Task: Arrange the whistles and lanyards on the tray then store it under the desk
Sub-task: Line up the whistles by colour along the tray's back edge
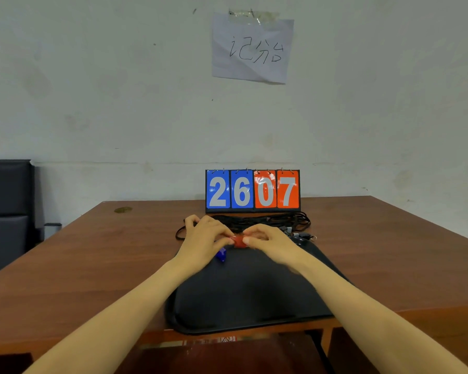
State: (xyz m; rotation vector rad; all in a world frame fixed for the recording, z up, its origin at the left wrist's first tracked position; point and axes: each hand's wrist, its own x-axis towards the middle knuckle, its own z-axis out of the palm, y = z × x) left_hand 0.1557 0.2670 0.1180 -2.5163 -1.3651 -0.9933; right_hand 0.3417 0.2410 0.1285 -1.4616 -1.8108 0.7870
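Note:
A dark tray (243, 298) lies on the wooden desk in front of me, its near rim at the desk's front edge. My left hand (206, 238) and my right hand (268, 240) meet over the tray's far edge, and both pinch a small red whistle (238, 242) between their fingertips. A blue whistle (221, 255) lies on the tray just under my left hand. A tangle of black lanyards (260, 221) is spread on the desk behind the hands. A black whistle (304, 235) with a metal ring rests to the right of my right hand.
A flip scoreboard (252, 190) reading 26 and 07 stands at the back of the desk against the wall. A paper sign (251, 48) is taped above it. A dark chair (8, 203) stands at the left. The desk's front edge (362, 319) runs below the tray.

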